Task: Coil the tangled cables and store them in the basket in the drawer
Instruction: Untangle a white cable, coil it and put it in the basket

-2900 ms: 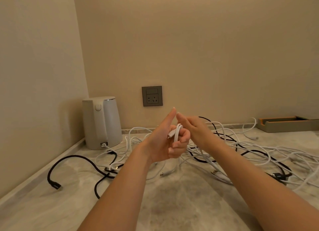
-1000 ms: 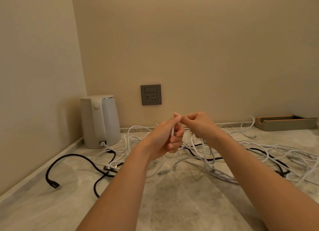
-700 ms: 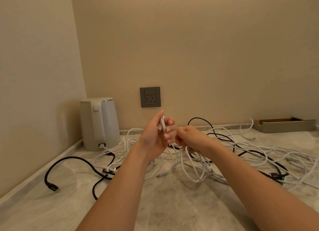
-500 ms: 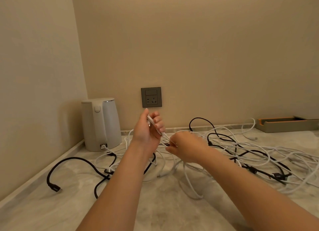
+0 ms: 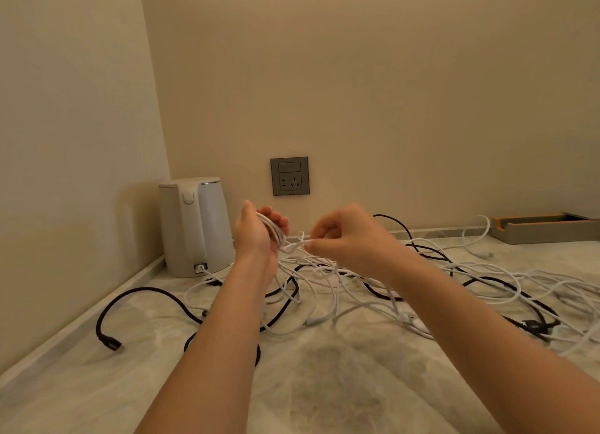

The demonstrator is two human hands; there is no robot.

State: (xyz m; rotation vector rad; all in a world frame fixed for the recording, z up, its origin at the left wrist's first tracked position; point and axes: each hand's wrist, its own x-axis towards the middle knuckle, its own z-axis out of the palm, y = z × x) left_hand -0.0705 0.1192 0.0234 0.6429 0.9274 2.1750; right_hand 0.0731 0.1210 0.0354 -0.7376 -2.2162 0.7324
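The left hand curls round a few loops of white cable, the right hand pinching its strand just beside; the rest lies tangled with black cable on the countertop. Pulling slack could tighten that tangle or drag the loops loose

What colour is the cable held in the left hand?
The cable is white, seen best in the head view.

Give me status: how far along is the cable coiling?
Done: nothing finished; no coiled cable lies on the countertop. In hand: left hand holds a few loops of one white cable, right hand pinches its next stretch. Left: the tangle of white and black cables, then storing; no basket or drawer in view.
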